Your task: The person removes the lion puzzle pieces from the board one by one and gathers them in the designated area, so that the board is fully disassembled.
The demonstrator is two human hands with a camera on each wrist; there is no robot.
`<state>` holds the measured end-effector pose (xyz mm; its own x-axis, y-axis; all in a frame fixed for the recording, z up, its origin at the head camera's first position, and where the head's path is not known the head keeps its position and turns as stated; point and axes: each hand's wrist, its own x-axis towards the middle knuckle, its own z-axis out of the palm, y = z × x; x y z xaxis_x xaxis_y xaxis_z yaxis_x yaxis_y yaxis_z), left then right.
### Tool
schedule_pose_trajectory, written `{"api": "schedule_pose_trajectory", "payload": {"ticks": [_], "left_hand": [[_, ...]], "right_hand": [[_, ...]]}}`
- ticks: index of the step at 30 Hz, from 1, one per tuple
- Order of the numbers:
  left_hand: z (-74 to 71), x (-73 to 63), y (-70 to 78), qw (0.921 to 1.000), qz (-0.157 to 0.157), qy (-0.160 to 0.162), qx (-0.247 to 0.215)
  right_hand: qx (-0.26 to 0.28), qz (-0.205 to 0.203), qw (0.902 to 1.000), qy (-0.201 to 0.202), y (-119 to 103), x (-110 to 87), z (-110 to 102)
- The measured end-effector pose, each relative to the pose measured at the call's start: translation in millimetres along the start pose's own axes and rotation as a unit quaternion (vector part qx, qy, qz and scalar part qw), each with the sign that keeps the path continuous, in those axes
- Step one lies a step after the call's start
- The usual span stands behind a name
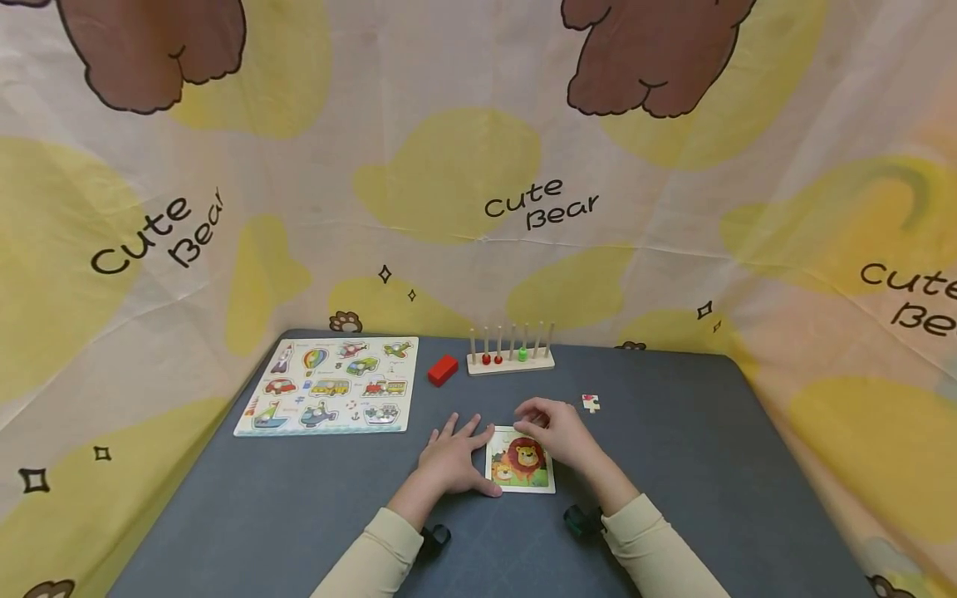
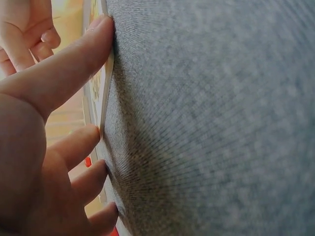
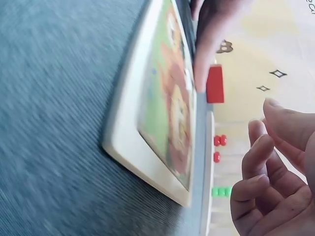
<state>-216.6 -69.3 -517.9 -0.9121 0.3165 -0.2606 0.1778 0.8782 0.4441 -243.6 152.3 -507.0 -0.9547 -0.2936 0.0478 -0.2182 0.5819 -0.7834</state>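
Note:
A square lion picture puzzle (image 1: pixel 523 463) in a white frame lies on the grey table. My left hand (image 1: pixel 451 461) spreads along its left side; the thumb touches the lower left edge and the index finger the upper left, as the left wrist view also shows. Above the upper right part of the frame hovers my right hand (image 1: pixel 557 430), its fingers loosely bent. In the right wrist view nothing shows between the right thumb (image 3: pixel 290 120) and fingers, and they stand apart from the puzzle (image 3: pixel 170 108). A loose jigsaw piece (image 1: pixel 591 403) lies beyond the right hand.
At the back left lies a vehicle picture board (image 1: pixel 340 448). A red block (image 1: pixel 443 370) stands beside a wooden peg rack (image 1: pixel 478 365) with red and green beads. A printed curtain (image 1: pixel 449 249) borders the table behind and at both sides.

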Motion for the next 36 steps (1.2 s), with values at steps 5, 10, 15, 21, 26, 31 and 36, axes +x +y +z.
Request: {"api": "schedule_pose_trajectory", "payload": {"ticks": [5, 10, 15, 21, 26, 31, 36], "left_hand": [[1.3, -0.1, -0.9, 1.0, 0.005, 0.002, 0.001], [0.8, 0.6, -1.1, 1.0, -0.002, 0.001, -0.001], [-0.3, 0.3, -0.2, 1.0, -0.001, -0.001, -0.002], [0.3, 0.5, 0.9, 1.0, 0.002, -0.002, -0.001], [1.9, 1.5, -0.4, 1.0, 0.001, 0.002, 0.0], [2.0, 1.1, 0.3, 1.0, 0.0, 0.002, -0.005], [1.9, 0.6, 0.3, 1.0, -0.003, 0.001, -0.005]], "right_hand": [[-0.006, -0.006, 0.9998, -0.016, 5, 1.0, 10], [-0.05, 0.004, 0.998, -0.038, 11, 4.7, 18], [-0.07, 0.013, 0.9956, -0.061, 12, 5.5, 20], [-0.091, 0.01, 0.9931, -0.073, 11, 5.7, 22], [-0.095, 0.025, 0.9925, -0.074, 11, 6.5, 24], [-0.088, 0.03, 0.9931, -0.071, 10, 6.2, 25], [-0.083, 0.036, 0.9938, -0.065, 8, 6.1, 25]]}}
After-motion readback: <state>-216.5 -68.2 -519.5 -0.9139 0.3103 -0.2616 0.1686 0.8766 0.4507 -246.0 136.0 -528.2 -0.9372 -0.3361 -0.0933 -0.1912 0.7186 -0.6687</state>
